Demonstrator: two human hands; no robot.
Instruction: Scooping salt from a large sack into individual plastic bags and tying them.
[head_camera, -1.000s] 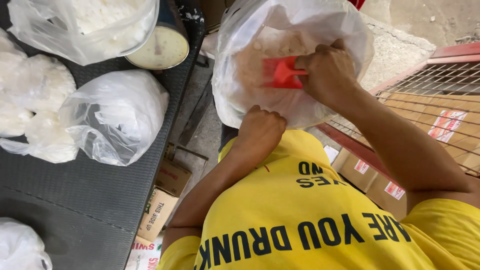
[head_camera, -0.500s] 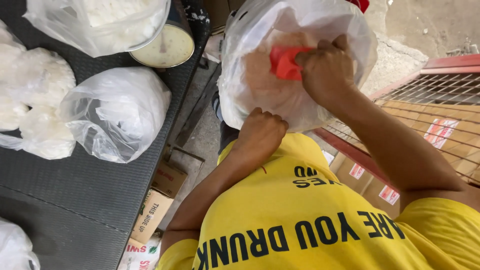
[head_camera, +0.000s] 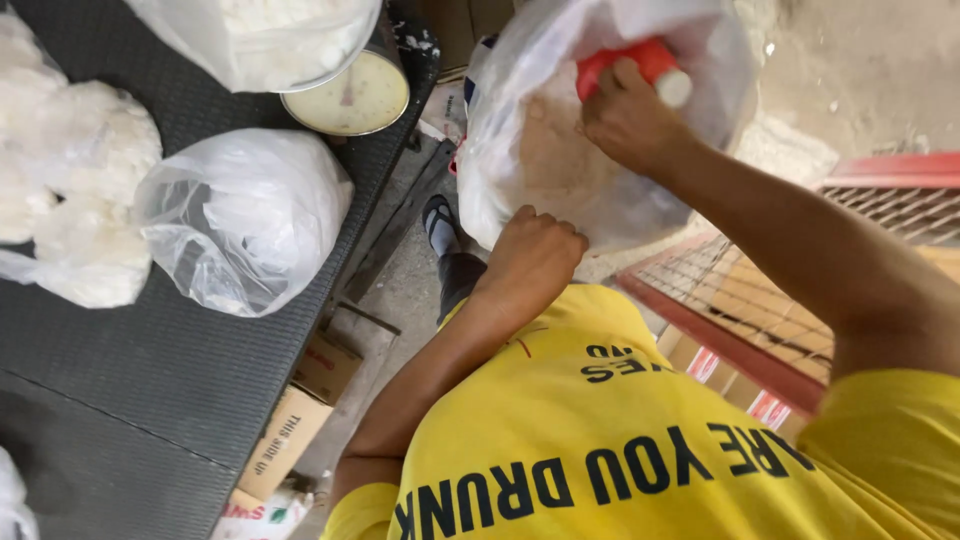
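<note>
1. Left hand (head_camera: 530, 262): closed in a fist on the near edge of the bag (head_camera: 600, 130), bunching the plastic and holding it up. Its grip and place match half a second ago.
2. Right hand (head_camera: 628, 118): inside the bag mouth, fingers wrapped round the red scoop (head_camera: 630, 62).
3. Change: the scoop has risen toward the top of the bag and turned. A second ago its red body lay level, beside the hand; now its pale end points up and to the right.
4. Judgement: the scoop is between strokes, lifted clear of the powder (head_camera: 550, 150).
5. Powder: pale tan, heaped in the lower half of the bag.
6. Nearby: a tied clear bag (head_camera: 240, 220) lies on the dark table (head_camera: 150, 400); a dial scale (head_camera: 350, 95) stands behind it under a filled bag.
</note>
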